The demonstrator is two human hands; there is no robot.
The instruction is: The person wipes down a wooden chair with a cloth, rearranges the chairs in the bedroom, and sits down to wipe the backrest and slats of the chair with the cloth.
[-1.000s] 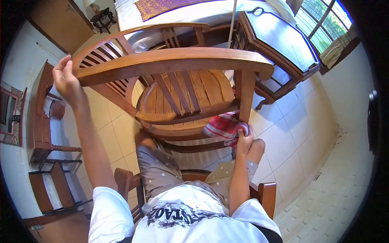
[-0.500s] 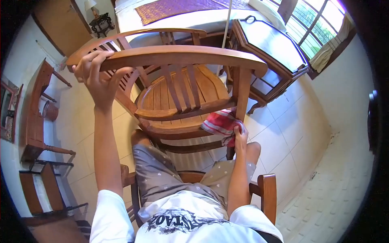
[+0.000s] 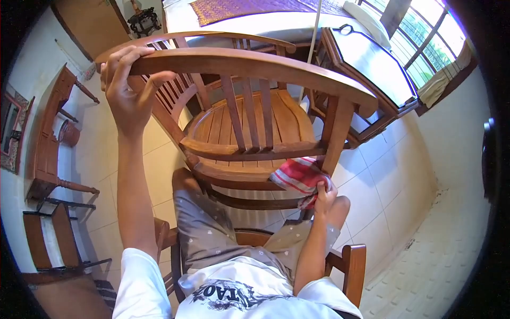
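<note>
Head view: the left hand (image 3: 127, 87) has its fingers curled over one end of the near armrest (image 3: 239, 61), its thumb spread along the underside in a loose hold. The right hand (image 3: 325, 198) is closed on a bunched red-and-white cloth (image 3: 298, 174), its folds beside the chair's post, just below the seat edge. The wooden chair (image 3: 255, 125) stands sideways before the person's knees, warm brown, with a planked seat and upright slats. Those slats and the armrest partly hide the seat. Just behind its right side is a glass-topped cabinet (image 3: 372, 64); beyond lies a white bed (image 3: 265, 29) with a purple-and-gold runner (image 3: 228, 10). Near the left wall, a basket (image 3: 69, 134) sits on the floor; its contents cannot be made out.
</note>
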